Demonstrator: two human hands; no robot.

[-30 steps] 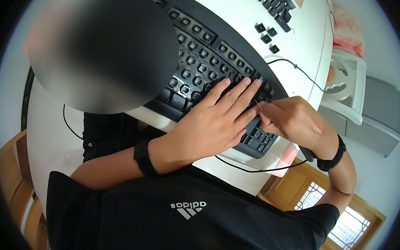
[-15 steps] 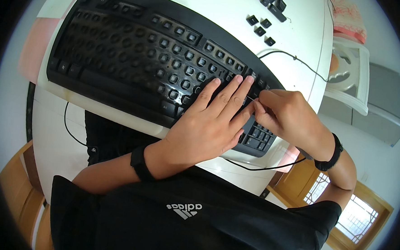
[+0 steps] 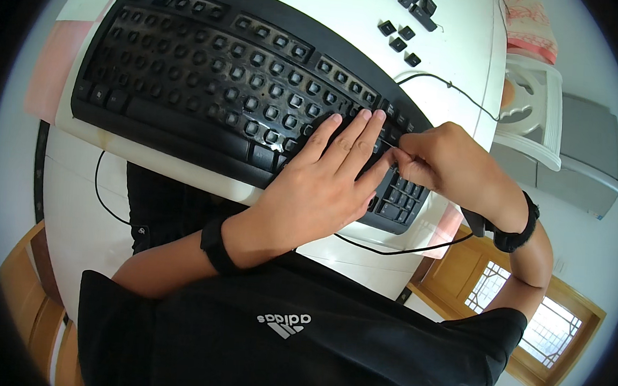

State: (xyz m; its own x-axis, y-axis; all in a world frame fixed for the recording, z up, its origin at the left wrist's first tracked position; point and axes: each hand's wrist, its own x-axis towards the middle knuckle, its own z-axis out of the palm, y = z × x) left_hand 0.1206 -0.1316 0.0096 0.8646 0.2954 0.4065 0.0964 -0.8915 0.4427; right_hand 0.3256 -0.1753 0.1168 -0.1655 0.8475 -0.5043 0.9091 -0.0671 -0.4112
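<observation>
A black keyboard [image 3: 187, 110] lies on the table, most of its keycaps off and the square key posts bare. Some caps stay on, among them the long space bar and the number pad at the right. My left hand [image 3: 324, 173] rests flat over the keyboard's right part, fingers stretched out and holding nothing. Close beside it, my right hand [image 3: 440, 158] is closed in a pinch on a thin light pin-like tool [image 3: 388, 145], whose tip points in among the keys by my left fingers. Most of that tool is hidden by my fingers.
Several loose black keycaps [image 3: 398, 44] lie on the white table [image 3: 463, 54] beyond the keyboard, with more heaped at the top. A black cable [image 3: 440, 81] crosses the tabletop to the right. Past the table's edge stands a white plastic chair [image 3: 536, 128].
The keyboard and table appear slightly higher and further left in view. My right hand has risen slightly and turned, still pinching the thin tool. My left hand stays flat in about the same place.
</observation>
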